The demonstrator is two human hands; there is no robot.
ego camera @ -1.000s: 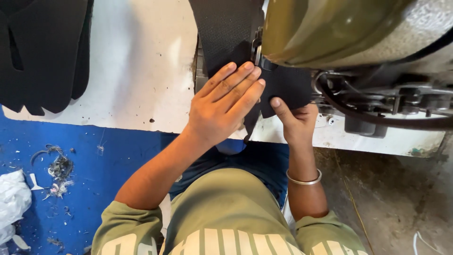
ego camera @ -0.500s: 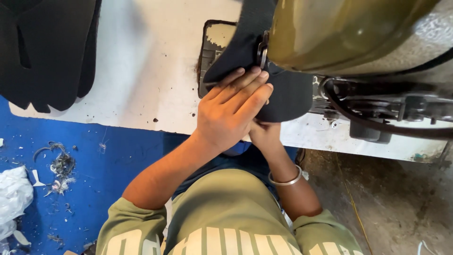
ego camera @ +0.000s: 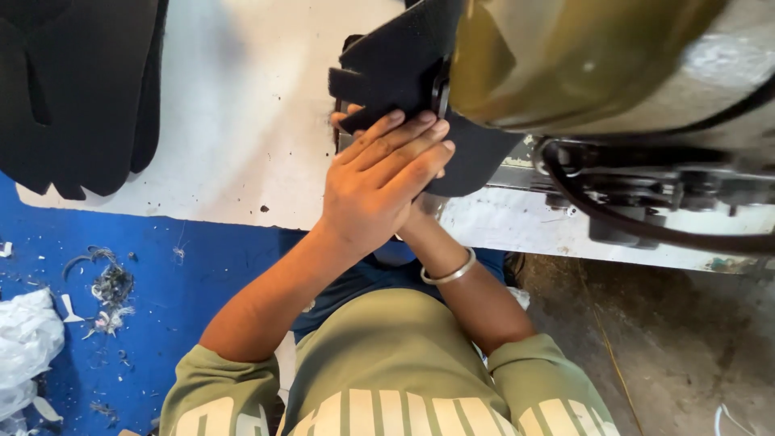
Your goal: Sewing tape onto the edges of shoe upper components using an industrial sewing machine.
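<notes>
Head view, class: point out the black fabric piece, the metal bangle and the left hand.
black fabric piece (ego camera: pixel 387 69), head view, upper flat part.
metal bangle (ego camera: pixel 452 273), head view, band on wrist.
left hand (ego camera: pixel 375 190), head view, back of hand.

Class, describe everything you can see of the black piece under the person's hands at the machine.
The black piece looks like thick, matte foam or felt with a notched left edge and a rounded lower end. It lies on the white table, running under the olive-green machine head, which hides its right part. The left hand presses flat on it; the right hand is mostly hidden beneath the left.
</notes>
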